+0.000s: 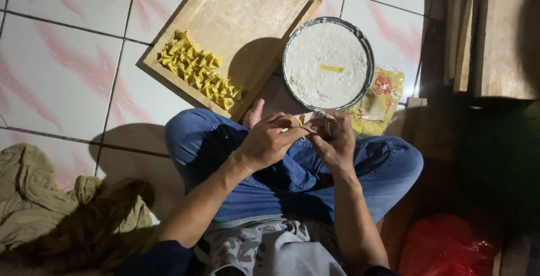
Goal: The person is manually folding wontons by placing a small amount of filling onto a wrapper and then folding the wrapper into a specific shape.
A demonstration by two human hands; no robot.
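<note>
Both hands are meeting over the lap: the left hand (269,140) and the right hand (334,141) are pinching a small yellow wrapper (302,122) between their fingertips, each grip narrow and closed on it, though the fingers are hiding most of the piece. A small metal utensil seems to be sitting at the right hand's fingertips, too blurred to tell for sure.

Just beyond the grip, a round metal bowl (368,56) is sitting on the floor, filled nearly to the rim with a pale, grainy filling (320,73), and one yellow strip (332,68) is lying on top of it. To the right of the bowl, and up and right of the grip, a clear packet of yellow wrappers (378,99) is lying partly tucked under the bowl's edge.

Up and left of the grip, a wooden board (247,6) is lying at an angle on the floor, carrying a tight cluster of folded yellow dumplings (197,70) along its near edge.

The person is sitting cross-legged in blue jeans (388,163) on a white tiled floor (56,73) with pink streaks. A crumpled khaki cloth (50,197) is lying well left of the grip, a red plastic bag (444,245) low to the right, and wooden planks (495,28) are standing far right in dim light.
</note>
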